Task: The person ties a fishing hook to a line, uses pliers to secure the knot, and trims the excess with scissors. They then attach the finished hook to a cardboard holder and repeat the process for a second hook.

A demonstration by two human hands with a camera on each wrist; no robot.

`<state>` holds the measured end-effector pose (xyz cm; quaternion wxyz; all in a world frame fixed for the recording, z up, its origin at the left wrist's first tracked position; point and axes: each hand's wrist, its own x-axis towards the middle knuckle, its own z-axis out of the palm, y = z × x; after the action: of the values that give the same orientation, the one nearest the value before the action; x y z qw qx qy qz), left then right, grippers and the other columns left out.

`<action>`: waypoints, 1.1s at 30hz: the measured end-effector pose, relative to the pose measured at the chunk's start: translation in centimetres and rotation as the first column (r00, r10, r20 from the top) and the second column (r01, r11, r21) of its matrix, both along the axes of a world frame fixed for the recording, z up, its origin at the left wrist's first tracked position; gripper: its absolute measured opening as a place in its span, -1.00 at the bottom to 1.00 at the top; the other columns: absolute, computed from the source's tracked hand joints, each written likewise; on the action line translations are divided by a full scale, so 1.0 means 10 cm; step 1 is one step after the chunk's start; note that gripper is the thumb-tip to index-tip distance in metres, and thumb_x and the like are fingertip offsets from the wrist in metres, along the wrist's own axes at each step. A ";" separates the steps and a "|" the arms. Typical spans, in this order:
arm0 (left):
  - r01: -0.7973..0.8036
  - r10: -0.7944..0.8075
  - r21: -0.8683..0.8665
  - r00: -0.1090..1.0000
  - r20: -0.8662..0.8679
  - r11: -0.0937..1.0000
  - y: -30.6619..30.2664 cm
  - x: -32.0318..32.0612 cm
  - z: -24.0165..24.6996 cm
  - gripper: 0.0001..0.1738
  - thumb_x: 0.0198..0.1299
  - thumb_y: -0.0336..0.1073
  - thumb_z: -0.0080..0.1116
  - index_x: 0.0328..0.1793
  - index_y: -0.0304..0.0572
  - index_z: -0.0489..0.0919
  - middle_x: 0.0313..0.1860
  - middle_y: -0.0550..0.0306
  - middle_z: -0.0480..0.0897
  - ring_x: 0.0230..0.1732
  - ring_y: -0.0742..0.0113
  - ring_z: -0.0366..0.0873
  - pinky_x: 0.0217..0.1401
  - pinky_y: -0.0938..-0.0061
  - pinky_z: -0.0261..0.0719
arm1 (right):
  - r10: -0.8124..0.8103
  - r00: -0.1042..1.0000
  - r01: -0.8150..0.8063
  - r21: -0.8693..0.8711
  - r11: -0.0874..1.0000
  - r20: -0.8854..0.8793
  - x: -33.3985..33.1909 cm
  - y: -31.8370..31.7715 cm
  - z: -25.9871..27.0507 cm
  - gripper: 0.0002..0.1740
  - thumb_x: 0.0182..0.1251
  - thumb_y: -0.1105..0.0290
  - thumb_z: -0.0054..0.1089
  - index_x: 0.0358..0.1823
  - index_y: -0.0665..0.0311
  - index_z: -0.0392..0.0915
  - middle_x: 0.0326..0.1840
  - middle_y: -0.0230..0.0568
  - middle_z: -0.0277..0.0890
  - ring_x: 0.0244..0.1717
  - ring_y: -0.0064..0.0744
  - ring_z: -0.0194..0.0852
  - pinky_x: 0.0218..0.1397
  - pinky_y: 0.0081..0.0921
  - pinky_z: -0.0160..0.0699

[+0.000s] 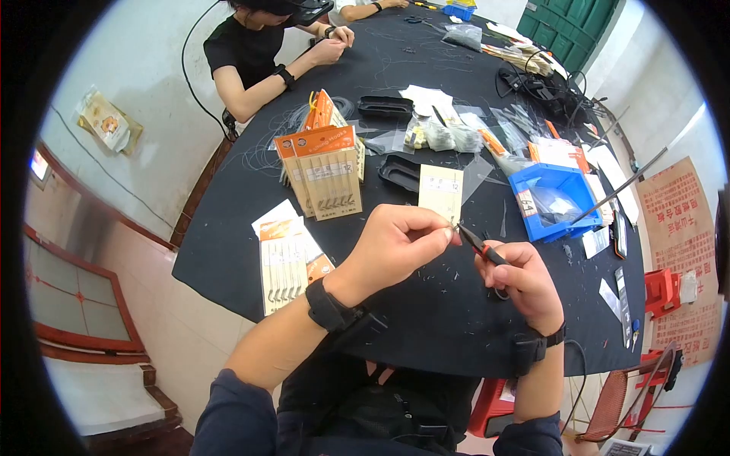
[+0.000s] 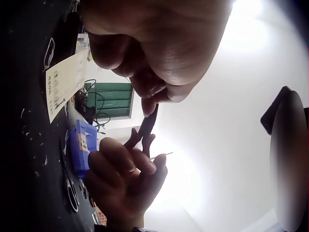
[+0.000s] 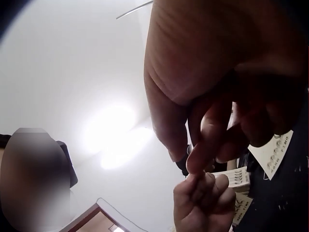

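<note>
In the head view my left hand pinches a tiny thing between thumb and forefinger, mostly hidden by the fingertips; I cannot tell its kind. Pliers with red-and-black handles are held in my right hand, their narrow tip right at the left fingertips. The left wrist view shows the pliers dark against the bright ceiling, the right hand curled round the handles. Just beyond the left fingertips lies a cream hook card marked 12. Scissors lie on the table below the right hand.
Orange-topped packets of fishing hooks stand left of centre, with another packet lying nearer. Two black trays sit behind. At right are a blue bin and loose plastic bags. Another person sits across the black table.
</note>
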<state>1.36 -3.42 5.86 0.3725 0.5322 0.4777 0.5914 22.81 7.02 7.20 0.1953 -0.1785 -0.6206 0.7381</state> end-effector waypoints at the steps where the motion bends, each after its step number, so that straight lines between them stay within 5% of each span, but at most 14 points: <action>1: -0.006 0.006 -0.003 1.000 -0.002 1.000 0.00 -0.01 0.01 -0.83 0.28 -0.41 0.17 -0.21 -0.34 0.74 -0.53 0.38 0.57 -0.51 0.74 0.33 -0.47 0.73 0.24 | -0.016 1.000 0.016 0.031 0.999 -0.019 -0.03 -0.02 0.00 -0.78 0.12 0.37 0.33 -0.54 0.37 0.55 -0.32 -0.25 0.51 -0.41 -0.59 0.26 -0.34 -0.64 0.21; 4: -0.023 0.023 -0.034 1.000 -0.016 0.999 0.00 -0.04 0.00 -0.83 0.27 -0.41 0.17 -0.22 -0.34 0.74 -0.54 0.39 0.56 -0.52 0.74 0.33 -0.48 0.73 0.23 | -0.140 0.989 0.140 -0.007 0.990 -0.043 -0.01 0.02 -0.09 -0.77 0.15 0.36 0.29 -0.53 0.35 0.52 -0.32 -0.26 0.47 -0.37 -0.58 0.26 -0.29 -0.58 0.22; 5: -0.029 0.028 -0.050 0.999 -0.020 0.998 0.00 -0.04 -0.01 -0.83 0.27 -0.41 0.17 -0.22 -0.34 0.74 -0.54 0.39 0.55 -0.52 0.74 0.33 -0.48 0.72 0.23 | -0.179 0.961 0.153 -0.133 0.979 -0.211 -0.02 -0.02 -0.01 -0.79 0.18 0.37 0.24 -0.52 0.34 0.48 -0.32 -0.26 0.43 -0.38 -0.56 0.24 -0.27 -0.58 0.21; 6: -0.010 0.010 -0.058 1.000 -0.001 0.998 0.00 -0.02 -0.03 -0.84 0.27 -0.41 0.18 -0.23 -0.34 0.74 -0.54 0.40 0.55 -0.51 0.74 0.33 -0.48 0.72 0.24 | -0.196 0.921 0.183 -0.071 0.981 -0.336 0.00 0.01 -0.02 -0.79 0.21 0.37 0.19 -0.52 0.32 0.45 -0.32 -0.26 0.39 -0.39 -0.55 0.21 -0.26 -0.59 0.20; 8: 0.031 -0.029 -0.072 0.999 0.032 0.997 0.02 0.00 -0.06 -0.84 0.26 -0.42 0.19 -0.24 -0.34 0.74 -0.54 0.40 0.55 -0.51 0.74 0.33 -0.48 0.71 0.24 | -0.309 0.916 0.346 0.115 0.931 -0.255 0.07 0.08 0.01 -0.80 0.17 0.39 0.24 -0.53 0.32 0.48 -0.31 -0.26 0.41 -0.36 -0.54 0.26 -0.24 -0.61 0.22; 9: 0.066 -0.063 -0.048 0.996 0.061 0.997 0.02 0.02 -0.07 -0.84 0.25 -0.40 0.18 -0.24 -0.32 0.74 -0.54 0.38 0.56 -0.50 0.72 0.36 -0.47 0.69 0.27 | -0.404 0.899 0.438 0.368 0.820 -0.169 0.04 0.09 0.02 -0.81 0.06 0.46 0.37 -0.53 0.33 0.50 -0.27 -0.30 0.44 -0.28 -0.52 0.36 -0.18 -0.61 0.30; 12: 0.119 -0.121 -0.120 0.993 -0.011 0.986 0.01 0.03 -0.02 -0.83 0.22 -0.38 0.18 -0.26 -0.32 0.74 -0.51 0.33 0.62 -0.48 0.70 0.42 -0.44 0.69 0.33 | -0.516 0.850 0.470 0.588 0.658 -0.102 -0.12 -0.06 0.03 -0.77 -0.11 0.57 0.49 -0.53 0.36 0.51 -0.23 -0.32 0.47 -0.21 -0.50 0.44 -0.12 -0.58 0.37; 14: 0.132 -0.139 -0.123 0.989 -0.048 0.984 0.00 0.04 0.00 -0.82 0.20 -0.38 0.18 -0.27 -0.32 0.74 -0.48 0.28 0.66 -0.47 0.68 0.46 -0.40 0.68 0.39 | -0.424 0.888 0.396 0.766 0.506 -0.179 -0.15 -0.04 -0.04 -0.72 -0.20 0.59 0.54 -0.50 0.39 0.54 -0.22 -0.28 0.48 -0.19 -0.45 0.52 -0.12 -0.57 0.46; 19: 0.136 -0.151 -0.126 0.982 -0.117 0.983 0.02 0.02 -0.06 -0.82 0.16 -0.39 0.18 -0.28 -0.35 0.73 -0.43 0.19 0.71 -0.43 0.63 0.54 -0.33 0.66 0.49 | -0.393 0.904 0.353 0.813 0.463 -0.168 -0.24 -0.16 0.00 -0.73 -0.22 0.63 0.51 -0.47 0.40 0.56 -0.24 -0.26 0.48 -0.28 -0.41 0.63 -0.24 -0.54 0.59; 22: 0.129 -0.147 -0.130 0.980 -0.134 0.983 0.02 0.02 -0.06 -0.82 0.16 -0.39 0.18 -0.28 -0.35 0.73 -0.44 0.17 0.71 -0.41 0.62 0.57 -0.33 0.65 0.51 | -0.363 0.904 0.352 0.875 0.333 -0.225 -0.23 -0.16 0.01 -0.74 -0.22 0.65 0.49 -0.46 0.41 0.56 -0.23 -0.24 0.48 -0.36 -0.42 0.63 -0.31 -0.55 0.60; 33: 0.141 -0.159 -0.125 0.976 -0.148 0.982 0.04 0.03 -0.11 -0.83 0.15 -0.41 0.17 -0.28 -0.37 0.72 -0.43 0.17 0.72 -0.40 0.63 0.56 -0.33 0.66 0.50 | -0.369 0.901 0.351 0.883 0.310 -0.228 -0.25 -0.16 -0.06 -0.76 -0.23 0.60 0.48 -0.48 0.34 0.58 -0.28 -0.21 0.53 -0.38 -0.37 0.56 -0.32 -0.51 0.53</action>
<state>1.69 -3.05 4.79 0.4070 0.5896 0.4970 0.4896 20.36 5.41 6.64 0.4142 -0.1826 -0.8653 0.2151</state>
